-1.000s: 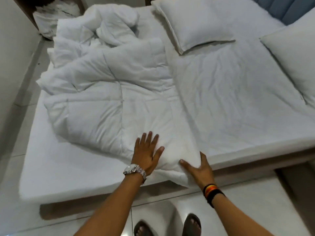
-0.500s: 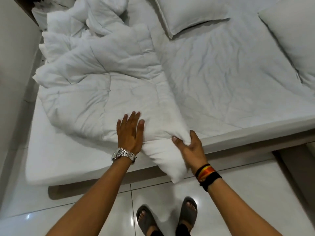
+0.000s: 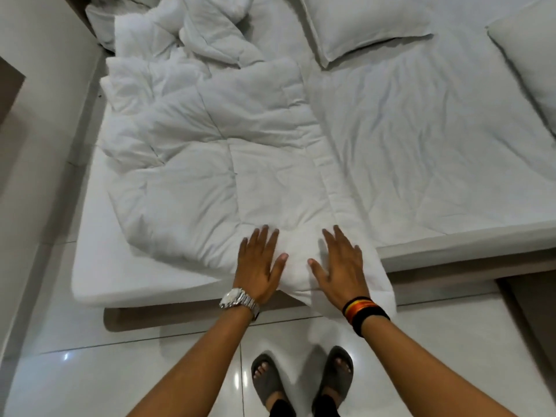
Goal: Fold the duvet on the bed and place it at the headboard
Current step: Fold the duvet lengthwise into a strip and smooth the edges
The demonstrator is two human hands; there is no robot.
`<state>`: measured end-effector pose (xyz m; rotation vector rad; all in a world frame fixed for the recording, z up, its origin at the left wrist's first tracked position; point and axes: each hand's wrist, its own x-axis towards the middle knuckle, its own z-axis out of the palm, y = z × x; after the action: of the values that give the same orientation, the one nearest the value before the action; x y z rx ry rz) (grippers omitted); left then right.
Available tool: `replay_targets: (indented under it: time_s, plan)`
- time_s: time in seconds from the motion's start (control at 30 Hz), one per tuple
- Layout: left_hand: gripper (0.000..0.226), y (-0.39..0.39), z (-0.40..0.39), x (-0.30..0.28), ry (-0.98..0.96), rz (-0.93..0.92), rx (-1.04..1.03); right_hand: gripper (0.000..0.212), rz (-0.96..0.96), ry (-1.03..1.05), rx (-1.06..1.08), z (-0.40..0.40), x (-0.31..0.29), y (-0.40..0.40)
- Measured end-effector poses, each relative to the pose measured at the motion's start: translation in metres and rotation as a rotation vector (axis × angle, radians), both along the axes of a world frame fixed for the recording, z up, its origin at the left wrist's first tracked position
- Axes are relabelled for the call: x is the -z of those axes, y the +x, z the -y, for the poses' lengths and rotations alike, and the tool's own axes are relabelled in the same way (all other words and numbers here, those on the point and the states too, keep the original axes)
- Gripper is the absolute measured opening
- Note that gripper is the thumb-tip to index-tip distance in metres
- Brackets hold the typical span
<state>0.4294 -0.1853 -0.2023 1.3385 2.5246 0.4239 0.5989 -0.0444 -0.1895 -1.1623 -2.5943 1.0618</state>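
A white quilted duvet (image 3: 228, 152) lies crumpled over the left half of the bed (image 3: 436, 152), bunched up at the far left. Its near corner hangs over the bed's front edge. My left hand (image 3: 260, 267), with a silver watch on the wrist, lies flat on that near end, fingers spread. My right hand (image 3: 341, 266), with dark and orange wristbands, lies flat beside it on the same corner, palm down. Neither hand grips the fabric.
Two white pillows (image 3: 364, 22) (image 3: 529, 64) lie at the far right of the bed. A white wall (image 3: 36, 115) runs close along the left side. Glossy white floor tiles (image 3: 90, 371) lie below, where my feet in grey slides (image 3: 301, 383) stand.
My right hand has let go of the duvet's corner and now lies flat on it. My left hand has stayed pressed on the duvet. The view has tilted down a little.
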Motion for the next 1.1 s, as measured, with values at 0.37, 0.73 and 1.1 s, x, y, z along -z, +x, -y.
replay_targets:
  time_s: [0.37,0.73,1.1]
  plan:
    - [0.101,-0.211,0.129,-0.011,0.302,0.281,-0.931,0.086,0.116,0.213,-0.493,0.062,-0.001,-0.221]
    - [0.138,-0.375,0.118,0.030,0.505,0.762,-0.883,0.087,0.214,0.219,-0.369,0.100,0.051,-0.357]
    - [0.152,-0.386,0.096,0.017,0.454,1.015,-0.796,0.090,0.264,0.141,-0.328,0.099,0.041,-0.360]
